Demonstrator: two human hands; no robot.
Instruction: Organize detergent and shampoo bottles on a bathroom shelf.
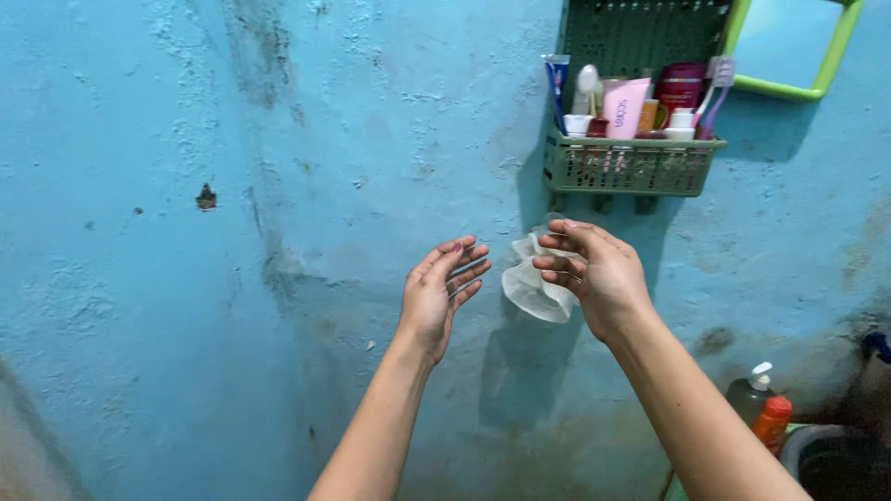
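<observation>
My right hand (599, 274) is raised in front of a blue wall, its fingers curled around a crumpled clear plastic bag (531, 286) that hangs down to its left. A little to the left of the bag is my left hand (441, 292), palm turned toward it, fingers apart and slightly bent, holding nothing. A small gap separates the left fingertips from the bag.
A green plastic basket (631, 167) hangs on the wall above my right hand, holding tubes, small bottles and toothbrushes. A green-framed mirror (798, 46) is at top right. At bottom right stand a pump bottle (750, 394), an orange-capped bottle (772, 422) and a dark basin (835, 459).
</observation>
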